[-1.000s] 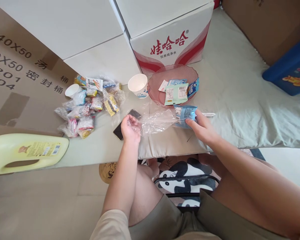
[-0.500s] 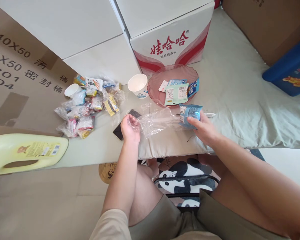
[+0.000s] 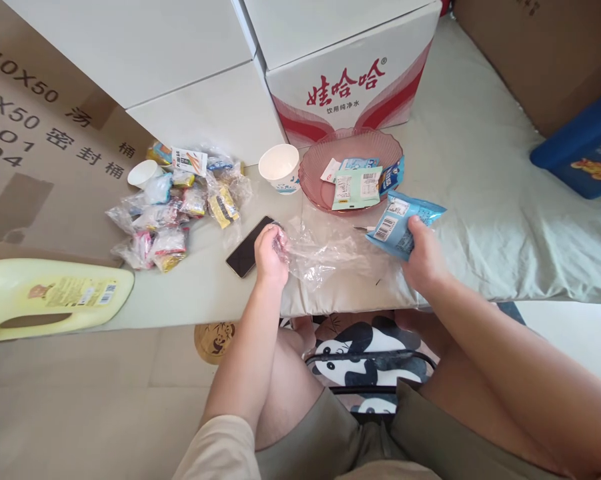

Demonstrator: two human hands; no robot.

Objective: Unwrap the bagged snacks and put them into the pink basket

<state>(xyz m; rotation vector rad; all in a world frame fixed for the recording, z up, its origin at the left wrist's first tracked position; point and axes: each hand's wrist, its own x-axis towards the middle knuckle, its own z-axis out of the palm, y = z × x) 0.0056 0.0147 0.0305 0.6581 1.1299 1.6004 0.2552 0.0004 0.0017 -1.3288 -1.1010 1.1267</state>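
My left hand (image 3: pixel 272 257) grips one end of a clear plastic bag (image 3: pixel 320 260), which stretches rightward over the cloth. In my right hand (image 3: pixel 425 257) is a blue snack packet (image 3: pixel 397 223), tilted, its barcode side showing and the thumb on top. The packet is apart from the bag. A black phone (image 3: pixel 249 248) lies just left of my left hand. Behind the packet, a pink ribbed plate (image 3: pixel 316 175) holds several snack packets, a pale green one (image 3: pixel 357 188) on top. A thin white-handled tool (image 3: pixel 363 229) lies partly hidden behind the blue packet.
Left of a white paper cup (image 3: pixel 279 170) is a pile of crumpled wrapped packets (image 3: pixel 180 207), with another cup (image 3: pixel 144 173) lying in it. A yellow jug (image 3: pixel 55 297) lies at the front left. Cartons, including a red-and-white box (image 3: pixel 353 97), line the back; a blue container (image 3: pixel 580 143) stands right.
The blue packet has come out of the clear bag and moved right in my right hand, turning as it went. My left hand keeps hold of the bag, which now sags.
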